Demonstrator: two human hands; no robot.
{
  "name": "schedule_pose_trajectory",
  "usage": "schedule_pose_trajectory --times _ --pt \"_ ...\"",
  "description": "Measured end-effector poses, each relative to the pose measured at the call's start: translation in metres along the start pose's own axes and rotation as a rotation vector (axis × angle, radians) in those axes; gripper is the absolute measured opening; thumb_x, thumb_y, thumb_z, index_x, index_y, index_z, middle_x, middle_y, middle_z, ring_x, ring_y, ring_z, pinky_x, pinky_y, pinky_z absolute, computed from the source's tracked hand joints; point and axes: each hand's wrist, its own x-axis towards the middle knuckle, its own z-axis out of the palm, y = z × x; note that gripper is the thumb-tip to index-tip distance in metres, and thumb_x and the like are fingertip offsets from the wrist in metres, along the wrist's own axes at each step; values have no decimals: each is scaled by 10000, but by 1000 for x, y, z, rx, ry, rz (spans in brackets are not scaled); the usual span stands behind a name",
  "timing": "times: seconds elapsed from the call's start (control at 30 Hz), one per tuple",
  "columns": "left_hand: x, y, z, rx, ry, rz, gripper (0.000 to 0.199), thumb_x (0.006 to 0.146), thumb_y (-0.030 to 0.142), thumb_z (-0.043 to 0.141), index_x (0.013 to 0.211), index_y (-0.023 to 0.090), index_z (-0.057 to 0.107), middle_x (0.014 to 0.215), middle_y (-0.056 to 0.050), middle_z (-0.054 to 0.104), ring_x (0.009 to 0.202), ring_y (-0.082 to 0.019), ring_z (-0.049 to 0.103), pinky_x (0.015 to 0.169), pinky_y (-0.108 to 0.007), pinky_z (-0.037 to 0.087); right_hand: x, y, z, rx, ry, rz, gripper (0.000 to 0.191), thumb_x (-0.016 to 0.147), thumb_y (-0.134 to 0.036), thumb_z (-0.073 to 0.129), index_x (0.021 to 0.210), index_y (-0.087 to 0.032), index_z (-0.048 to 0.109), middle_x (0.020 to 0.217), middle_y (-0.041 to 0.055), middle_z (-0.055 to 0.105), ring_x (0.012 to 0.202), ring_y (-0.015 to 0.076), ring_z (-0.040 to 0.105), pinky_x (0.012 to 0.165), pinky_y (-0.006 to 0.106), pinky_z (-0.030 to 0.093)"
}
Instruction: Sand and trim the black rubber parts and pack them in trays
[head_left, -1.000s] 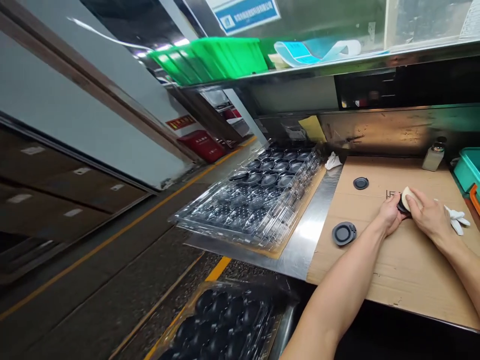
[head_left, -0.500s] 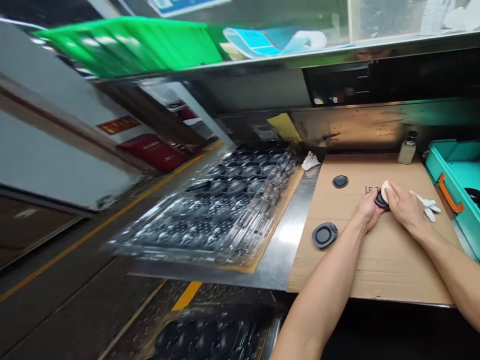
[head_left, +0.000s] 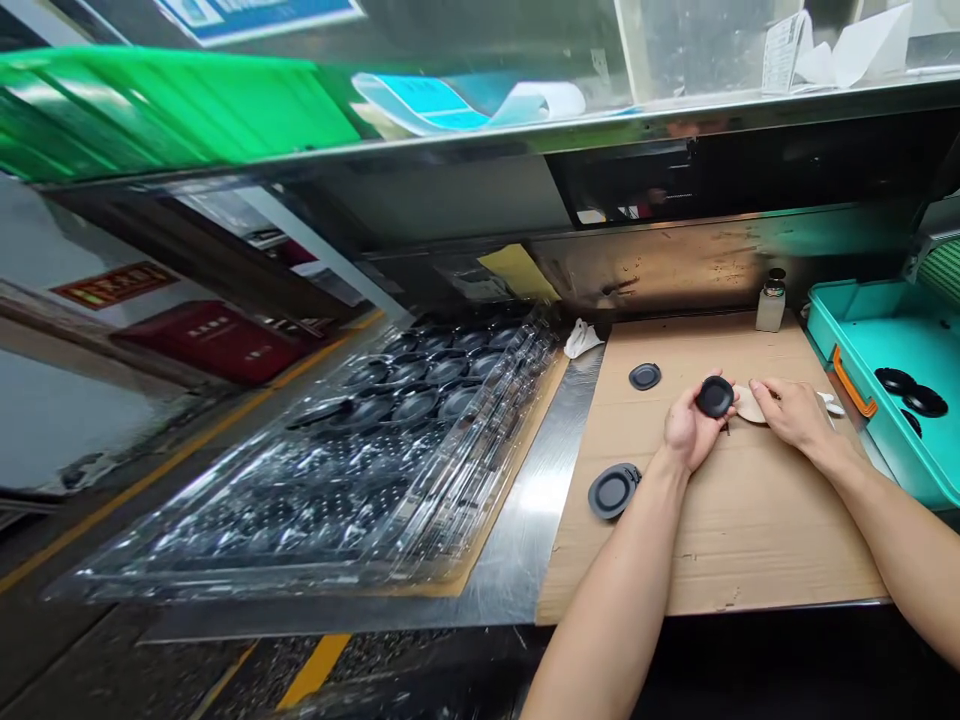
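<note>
My left hand (head_left: 688, 428) is turned palm up and holds a round black rubber-like disc (head_left: 715, 397) on its fingers. Just to the right, my right hand (head_left: 793, 414) pinches a beige cloth pad (head_left: 750, 405) at its end, and the pad's tip nearly touches the disc. Two similar black discs lie on the cardboard sheet (head_left: 735, 560): a small one (head_left: 645, 376) above my left hand and a larger ringed one (head_left: 613, 491) below it, beside my left wrist.
A teal bin (head_left: 885, 390) with several black discs stands at the right of the cardboard. A small bottle (head_left: 771, 308) stands behind it. A white cloth (head_left: 581, 338) lies at the back corner. Stacked clear blister trays (head_left: 375, 460) holding black discs lie on the steel-edged bench to the left.
My hands have drawn apart, the pad no longer pressed on the disc. The disc now lies exposed on my left hand. The view has swung right, showing the teal bin fully.
</note>
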Motion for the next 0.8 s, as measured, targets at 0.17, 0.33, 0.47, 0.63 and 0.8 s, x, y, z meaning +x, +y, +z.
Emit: schedule_pose_trajectory --times 0.17,0.33,0.47,0.63,0.8 --pt "-8 -8 0 785 146 732 715 725 306 866 1368 201 573 1296 -130 664 1229 -250 603 1088 -391 449 3 4 -5 -74 75 -4 474 1039 -474 388 732 -222 646 819 74 720 754 199 624 671 306 319" --pt "-15 -9 0 1156 177 1089 841 811 344 814 1532 239 392 1289 -122 664 1217 -255 587 1077 -422 468 1 4 -4 -86 6 -24 429 1029 -460 421 764 -232 669 848 62 730 807 210 641 658 314 299" --pt "-15 -9 1 1213 183 1137 918 833 352 801 1583 244 284 1291 -128 657 1217 -257 592 1059 -415 486 -1 -1 -2 -81 -29 -57 393 1024 -447 441 829 -246 717 886 49 737 844 211 652 655 315 309" --pt "-14 -12 2 1197 187 1091 973 827 360 806 1602 251 228 1299 -128 648 1213 -258 607 1053 -414 492 -1 0 0 -95 -59 -71 376 1018 -436 450 926 -251 765 958 61 753 880 221 662 696 315 359" --pt "-15 -13 2 1164 213 1020 982 815 354 815 1600 256 233 1295 -121 655 1199 -256 619 1057 -419 483 0 3 2 -107 -83 -63 366 1021 -445 454 1010 -271 776 1017 62 753 939 236 670 754 320 403"
